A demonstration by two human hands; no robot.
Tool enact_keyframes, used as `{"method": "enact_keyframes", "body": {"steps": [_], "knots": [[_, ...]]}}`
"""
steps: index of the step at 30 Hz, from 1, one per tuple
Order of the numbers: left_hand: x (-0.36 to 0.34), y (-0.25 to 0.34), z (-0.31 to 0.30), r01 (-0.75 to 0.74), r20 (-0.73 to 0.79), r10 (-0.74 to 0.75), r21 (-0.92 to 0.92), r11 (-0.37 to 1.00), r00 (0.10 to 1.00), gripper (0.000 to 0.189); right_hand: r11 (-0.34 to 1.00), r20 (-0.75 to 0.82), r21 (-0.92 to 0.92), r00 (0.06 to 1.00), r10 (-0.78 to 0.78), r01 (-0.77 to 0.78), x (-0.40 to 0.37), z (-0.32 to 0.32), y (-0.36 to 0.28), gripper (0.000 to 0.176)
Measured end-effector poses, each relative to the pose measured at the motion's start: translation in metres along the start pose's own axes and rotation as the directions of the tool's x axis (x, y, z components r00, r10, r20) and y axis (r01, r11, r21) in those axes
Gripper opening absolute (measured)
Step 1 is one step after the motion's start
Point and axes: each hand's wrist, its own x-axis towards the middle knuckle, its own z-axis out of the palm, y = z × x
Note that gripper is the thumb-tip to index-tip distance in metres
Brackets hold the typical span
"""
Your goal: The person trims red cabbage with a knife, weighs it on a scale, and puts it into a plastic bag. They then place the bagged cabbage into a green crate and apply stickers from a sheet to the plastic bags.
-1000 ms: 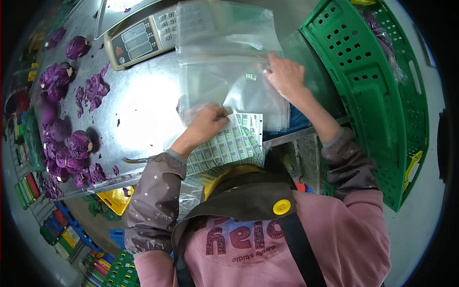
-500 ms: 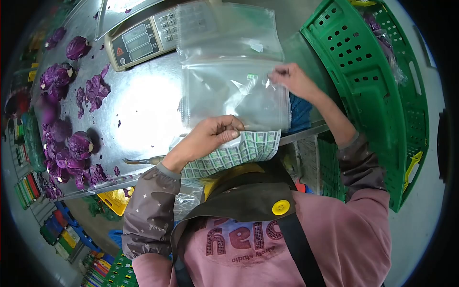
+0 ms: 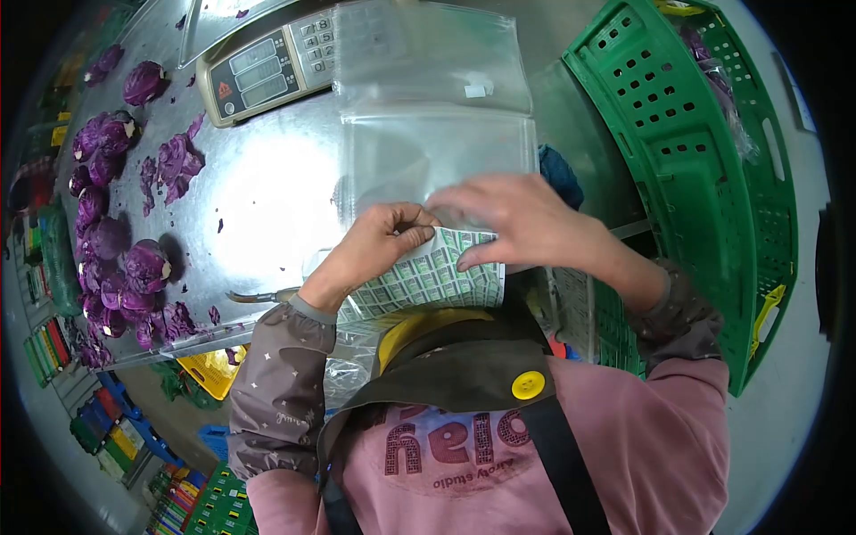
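Observation:
My left hand [image 3: 379,242] pinches the upper edge of a sheet of small green-and-white printed labels [image 3: 419,285], which hangs over the table's front edge. Over the sheet's right part reaches my right hand [image 3: 535,223]. Its thumb lies against the labels, apart from the fingers, which are blurred near my left fingertips; nothing shows between them. Just beyond both hands, clear plastic bags [image 3: 437,147] lie flat on the metal table [image 3: 267,196]. A small white piece [image 3: 478,91] is on the upper bag. The bags' near edge is hidden by my hands.
Purple cabbages [image 3: 145,266] and loose leaves [image 3: 178,160] lie at the left. A weighing scale [image 3: 259,76] stands behind, partly under the bags. A curved-blade knife [image 3: 263,296] rests at the front edge. Blue cloth [image 3: 560,176] and a green crate [image 3: 695,178] are at the right.
My right hand has come down and left from the bag to the label sheet. The small green label seen on the lower bag no longer shows there. My left hand has shifted slightly left.

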Motion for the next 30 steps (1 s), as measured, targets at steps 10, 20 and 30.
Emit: {"method": "enact_keyframes", "body": {"steps": [10, 20, 30], "knots": [[-0.001, 0.010, 0.001, 0.093, 0.152, -0.052, -0.278, 0.956, 0.987, 0.014, 0.993, 0.082, 0.117, 0.996, -0.029, 0.019, -0.006, 0.010, 0.004, 0.035], [0.005, 0.008, 0.005, 0.121, 0.247, -0.058, -0.248, 0.961, 0.967, 0.014, 0.965, 0.203, -0.157, 0.963, -0.174, 0.208, -0.007, 0.002, -0.012, 0.021], [0.009, 0.007, 0.008, 0.095, 0.253, -0.028, -0.259, 0.961, 0.967, 0.017, 0.890, 0.152, -0.291, 0.935, -0.319, 0.351, -0.015, 0.006, -0.005, 0.013]]}}
